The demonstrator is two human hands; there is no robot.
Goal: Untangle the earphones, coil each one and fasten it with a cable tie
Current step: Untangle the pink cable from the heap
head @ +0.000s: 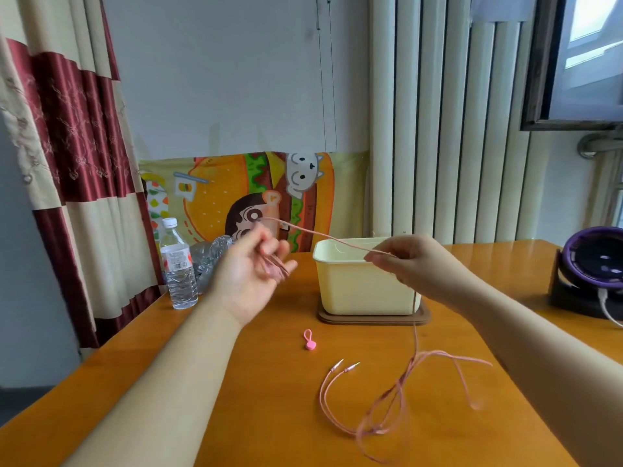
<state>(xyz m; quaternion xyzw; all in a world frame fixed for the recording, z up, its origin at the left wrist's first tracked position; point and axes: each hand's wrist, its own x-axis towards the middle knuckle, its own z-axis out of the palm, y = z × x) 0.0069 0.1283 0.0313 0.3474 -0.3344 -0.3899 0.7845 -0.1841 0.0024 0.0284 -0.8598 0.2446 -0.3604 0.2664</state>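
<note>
A pink earphone cable (pixel 323 235) stretches in the air between both hands, above the table. My left hand (pixel 251 271) is raised palm up, with several loops of the cable wound around its fingers. My right hand (pixel 408 261) pinches the cable at its fingertips, in front of the cream box. From there the cable drops to the table, where loose tangled pink cable (pixel 401 396) lies with two metal plugs (pixel 345 366) at its left end. A pink heart-shaped cable tie (pixel 308 340) lies on the table between my arms.
A cream plastic box (pixel 364 284) stands on a brown lid behind the hands. A water bottle (pixel 177 264) and crumpled clear plastic (pixel 210 259) are at the back left. A purple fan (pixel 593 267) stands at the right edge. The wooden table (pixel 236 399) meets a curtain on the left.
</note>
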